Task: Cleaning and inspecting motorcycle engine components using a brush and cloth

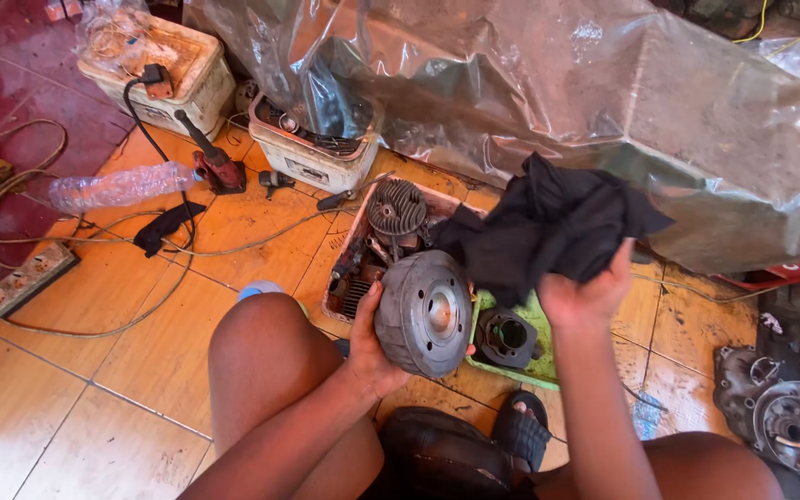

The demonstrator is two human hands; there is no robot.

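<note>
My left hand [369, 343] grips a round grey metal flywheel [424, 313] by its rim, its hollow face turned to the right. My right hand [587, 291] holds a crumpled black rag [548, 225] just right of and above the flywheel, the cloth close to its upper edge. Below the rag a dark engine cylinder [506, 335] rests on a green tray [537, 370]. Behind the flywheel a white tray [348, 248] holds a finned cylinder head [397, 209] and other greasy parts.
A large plastic sheet [604, 102] covers bulky things at the back. Two old white batteries [161, 67] [312, 153], a crushed plastic bottle [118, 187], cables and a power strip [25, 278] lie on the orange tiles at left. An engine casing [793, 421] sits at right. My knees fill the foreground.
</note>
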